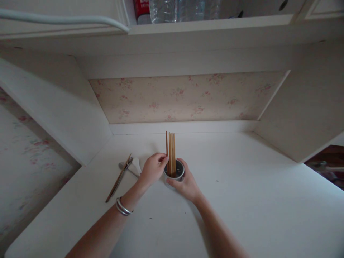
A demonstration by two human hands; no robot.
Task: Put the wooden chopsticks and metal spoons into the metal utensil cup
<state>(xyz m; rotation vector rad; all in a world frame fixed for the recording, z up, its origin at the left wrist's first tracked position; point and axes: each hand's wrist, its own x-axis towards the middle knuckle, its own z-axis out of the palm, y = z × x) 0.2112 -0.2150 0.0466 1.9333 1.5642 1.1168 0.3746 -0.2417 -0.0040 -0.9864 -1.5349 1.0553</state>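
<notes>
Left grip (155, 166) pinched nearly closed on darker chopstick (167, 147); right hand (187, 182) wraps cup (174, 178); sideways tug may tip it.

Left wrist (130, 200): two slim, shiny silver bangles (123, 208), rounded
Left hand (152, 169): bare
Right hand (186, 182): bare
Right forearm (216, 224): bare

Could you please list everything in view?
Cup: one, grey, on table
Chopsticks: several, light brown, in cup
Chopstick: one, darker, at left fingers
Loose chopsticks: count unclear, brown, table left
Metal spoons: count unclear, grey, beside them
Spoon: one, white, nearby
Table: one, white, below
Shelving: white, around
Wallpaper: floral, behind
Bottles: several, clear, above
Container: one, red, above
Cable: one, pale, upper left
Bangles: silver, left wrist
Hands: left, right
</notes>
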